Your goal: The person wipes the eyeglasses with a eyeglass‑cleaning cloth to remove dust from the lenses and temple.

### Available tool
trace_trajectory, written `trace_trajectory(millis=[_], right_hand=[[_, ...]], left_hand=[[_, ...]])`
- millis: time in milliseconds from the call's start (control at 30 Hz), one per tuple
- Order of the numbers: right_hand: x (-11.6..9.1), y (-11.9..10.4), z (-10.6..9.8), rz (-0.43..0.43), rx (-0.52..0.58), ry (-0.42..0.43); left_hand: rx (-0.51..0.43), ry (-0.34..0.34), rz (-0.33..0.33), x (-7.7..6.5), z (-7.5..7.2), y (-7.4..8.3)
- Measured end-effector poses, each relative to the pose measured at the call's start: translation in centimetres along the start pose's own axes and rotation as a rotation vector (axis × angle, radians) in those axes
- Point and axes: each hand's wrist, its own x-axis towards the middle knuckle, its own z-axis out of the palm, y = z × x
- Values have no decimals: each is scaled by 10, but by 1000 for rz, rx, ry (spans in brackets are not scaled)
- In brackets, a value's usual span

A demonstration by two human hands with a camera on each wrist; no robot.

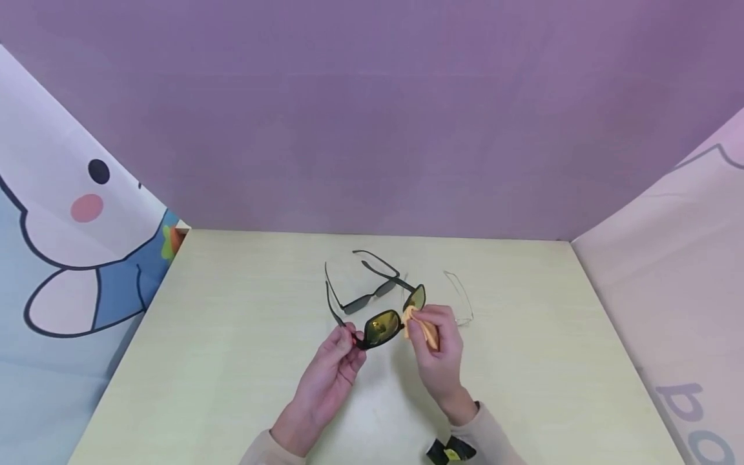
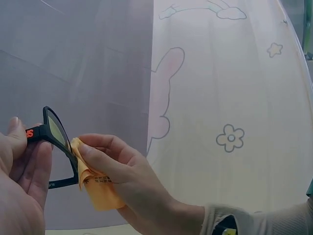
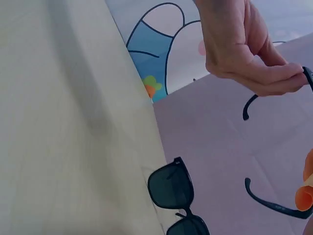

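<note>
Raised black yellow-lensed glasses (image 1: 382, 328) touch a crumpled orange cloth (image 2: 100, 190).

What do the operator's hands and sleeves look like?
Left hand and right hand are bare, no gloves. Left sleeve and right sleeve are light beige, reaching about the wrists. A black item with a yellow patch sits at the right cuff.

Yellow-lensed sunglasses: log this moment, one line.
left hand: grips yellow-lensed sunglasses; right hand: pinches orange cloth against them; table: dark-lensed sunglasses

Glossy lenses (image 1: 382, 328), matt cloth (image 2: 103, 194), smooth tabletop (image 1: 203, 336)
</note>
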Motion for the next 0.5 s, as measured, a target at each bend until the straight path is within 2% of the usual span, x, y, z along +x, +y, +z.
trace_trajectory(millis=[67, 233, 300, 400, 500], right_hand=[[3, 2, -1, 13, -2, 6], [19, 7, -12, 181, 35, 94], [23, 6, -15, 221, 54, 120], [22, 3, -15, 202, 38, 109], [17, -1, -9, 111, 0, 50]], left_hand=[[7, -2, 1, 0, 0, 0], [32, -33, -6, -1, -2, -1], [44, -45, -11, -1, -1, -1], [59, -42, -12, -1, -1, -1], [55, -10, -10, -1, 0, -1]])
